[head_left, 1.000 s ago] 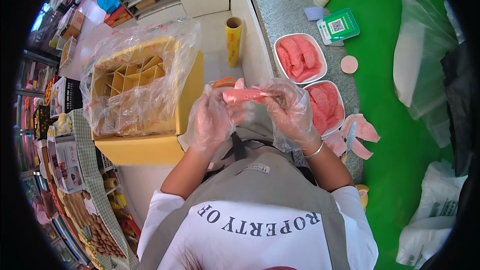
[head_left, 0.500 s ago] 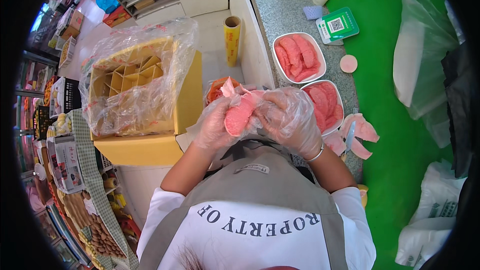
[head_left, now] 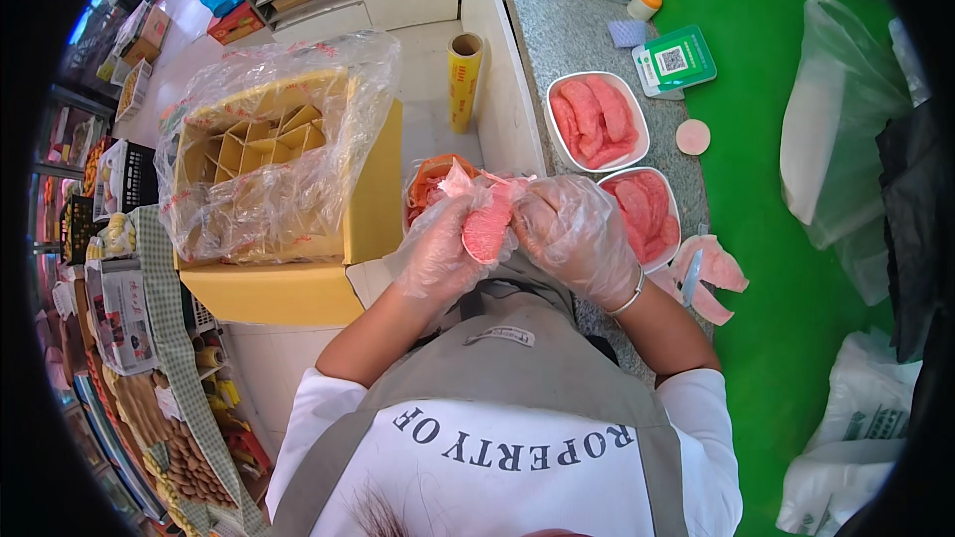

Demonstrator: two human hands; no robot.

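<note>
Left hand (head_left: 438, 247): grips pink fruit segment (head_left: 487, 231) | right hand (head_left: 579, 237): at segment's right edge, pinch unclear | location: between hands | handling (judged): light, soft, slippery, tears easily | hold: broad sides, lightly

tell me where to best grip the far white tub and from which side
Probably by the left and right rim of the far tub, from above: it is open, filled with fruit pieces, and the near tub crowds its near edge.
</note>
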